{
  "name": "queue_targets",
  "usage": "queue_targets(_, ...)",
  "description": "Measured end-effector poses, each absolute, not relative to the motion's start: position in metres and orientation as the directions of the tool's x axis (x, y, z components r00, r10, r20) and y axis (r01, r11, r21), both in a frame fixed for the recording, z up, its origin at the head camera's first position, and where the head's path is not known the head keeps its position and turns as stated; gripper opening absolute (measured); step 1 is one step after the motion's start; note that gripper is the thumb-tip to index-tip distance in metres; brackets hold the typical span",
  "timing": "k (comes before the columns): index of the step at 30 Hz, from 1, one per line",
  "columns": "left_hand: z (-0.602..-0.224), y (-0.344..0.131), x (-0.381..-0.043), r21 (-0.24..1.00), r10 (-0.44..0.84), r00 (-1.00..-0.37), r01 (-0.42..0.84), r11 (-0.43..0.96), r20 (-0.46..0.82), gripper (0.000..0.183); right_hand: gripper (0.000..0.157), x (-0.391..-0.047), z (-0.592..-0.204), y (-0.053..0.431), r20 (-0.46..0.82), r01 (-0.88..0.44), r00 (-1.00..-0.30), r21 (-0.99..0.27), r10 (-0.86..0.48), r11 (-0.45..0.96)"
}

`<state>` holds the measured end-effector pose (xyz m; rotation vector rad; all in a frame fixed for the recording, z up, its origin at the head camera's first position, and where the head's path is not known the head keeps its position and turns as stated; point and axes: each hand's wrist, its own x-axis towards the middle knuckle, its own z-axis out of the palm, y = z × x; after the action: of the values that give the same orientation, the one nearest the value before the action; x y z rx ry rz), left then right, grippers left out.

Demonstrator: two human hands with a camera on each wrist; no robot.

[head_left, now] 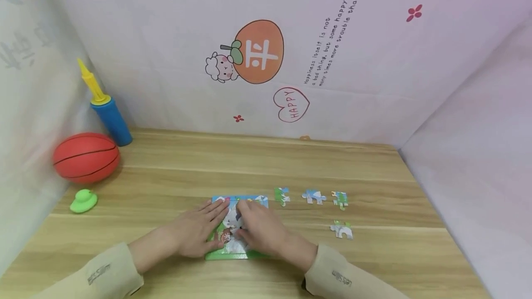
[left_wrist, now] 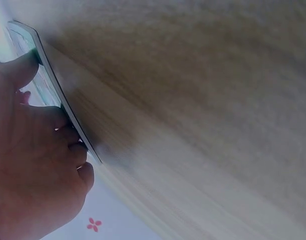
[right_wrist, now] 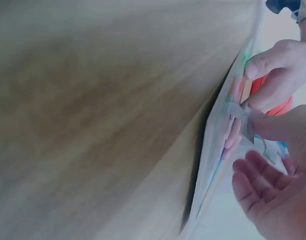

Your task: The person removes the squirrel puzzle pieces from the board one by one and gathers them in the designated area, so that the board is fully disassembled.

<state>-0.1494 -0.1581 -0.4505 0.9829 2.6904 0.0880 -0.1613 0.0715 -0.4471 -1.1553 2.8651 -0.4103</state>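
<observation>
A small jigsaw puzzle board point(head_left: 226, 256) with a blue top edge and a green bottom edge lies flat on the table, showing a cartoon animal picture. My left hand point(head_left: 191, 232) rests on its left side, fingers extended across the picture and thumb near the lower part. Over the right half of the board, my right hand point(head_left: 266, 230) pinches a puzzle piece point(right_wrist: 247, 126) between thumb and index finger, close above the picture. The other right fingers are loosely bent in the right wrist view. Much of the picture is hidden under both hands.
Several loose puzzle pieces point(head_left: 313, 196) lie to the right of the board. Along the left side are a red ball point(head_left: 86, 158) with black lines, a blue and yellow hand pump point(head_left: 111, 121) and a light green toy point(head_left: 84, 201). Printed cloth walls surround the wooden table point(head_left: 166, 174).
</observation>
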Motion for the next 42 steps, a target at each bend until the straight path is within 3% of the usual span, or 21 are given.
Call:
queue_targets(6, -0.449, -0.161, -0.146, 0.16, 0.648, -0.726, 0.629, 0.761, -0.229, 0.081, 0.015, -0.154, -0.442, 0.077, 0.119, -0.678, -0.697, -0.429, -0.707, 0.597)
queue_targets(13, -0.451, -0.162, -0.147, 0.16, 0.644, -0.734, 0.624, 0.765, -0.216, 0.082, 0.015, -0.163, -0.442, 0.114, 0.286, -0.631, -0.759, -0.544, -0.584, 0.553)
queue_targets(22, -0.448, -0.162, -0.148, 0.176, 0.641, -0.736, 0.616, 0.768, -0.219, 0.082, 0.019, -0.172, -0.445, 0.194, 0.058, -0.361, -0.901, -0.649, -0.43, 0.67)
queue_targets(30, -0.451, -0.162, -0.148, 0.177, 0.638, -0.737, 0.613, 0.77, -0.223, 0.083, 0.023, -0.173, -0.448, 0.238, 0.048, -0.319, -0.937, -0.521, -0.346, 0.792)
queue_targets(42, -0.453, -0.16, -0.15, 0.175, 0.649, -0.729, 0.625, 0.761, -0.218, 0.082, 0.019, -0.18, -0.451, 0.245, -0.02, -0.344, -0.925, -0.379, -0.38, 0.859)
